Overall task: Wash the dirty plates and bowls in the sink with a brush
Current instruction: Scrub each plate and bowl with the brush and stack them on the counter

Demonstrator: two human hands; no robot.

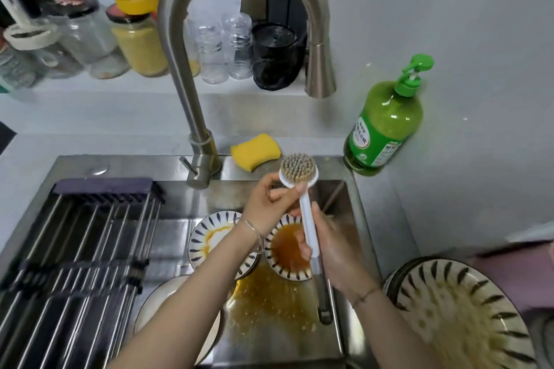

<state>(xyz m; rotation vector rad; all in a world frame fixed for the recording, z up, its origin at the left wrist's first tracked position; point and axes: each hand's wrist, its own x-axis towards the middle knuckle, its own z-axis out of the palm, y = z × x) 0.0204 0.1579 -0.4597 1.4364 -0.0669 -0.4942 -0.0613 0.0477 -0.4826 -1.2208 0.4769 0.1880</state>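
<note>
Brush (305, 213) is up over the sink (135, 165), bristles facing up, held in both hands. Left hand (266, 204) has its grip pinching the neck right under the head. Right hand (332, 249) has its grip wrapped round the white handle lower down. In the sink below: a striped plate (286, 257) full of orange sauce, another smeared plate (209, 237) next to it, and a white plate (162, 299). A striped bowl (458, 314) sits on the tabletop (389, 219) right of the sink.

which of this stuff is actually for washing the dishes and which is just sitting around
For the job: brush, held by left hand and right hand; sauce-stained bowl and striped plate in the sink; faucet; dish soap bottle.
Lying about: yellow sponge; jars, clear bottles and black cup on the ledge.
</note>
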